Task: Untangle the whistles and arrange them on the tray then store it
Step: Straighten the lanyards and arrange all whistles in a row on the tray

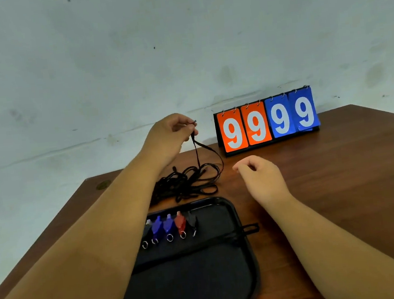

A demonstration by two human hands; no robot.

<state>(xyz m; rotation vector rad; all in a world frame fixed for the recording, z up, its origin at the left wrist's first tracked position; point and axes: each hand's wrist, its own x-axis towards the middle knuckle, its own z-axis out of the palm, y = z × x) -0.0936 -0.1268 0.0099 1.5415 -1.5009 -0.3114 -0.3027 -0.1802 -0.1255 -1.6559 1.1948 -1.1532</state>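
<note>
Pinching cord (195, 149), scoreboard (267, 121) at table (342, 182) far edge

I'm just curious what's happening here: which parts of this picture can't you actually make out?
Head view: the tray's left side and the leftmost whistle are partly behind the left forearm.
Head view: the tray's near edge is cut off by the frame's bottom.
Head view: the black cord tangle is too fine and overlapped to trace knots.
Head view: the cord end pinched by the left hand is too small to identify.

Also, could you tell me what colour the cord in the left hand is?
Black; the head view shows the cord in the left hand.
</note>
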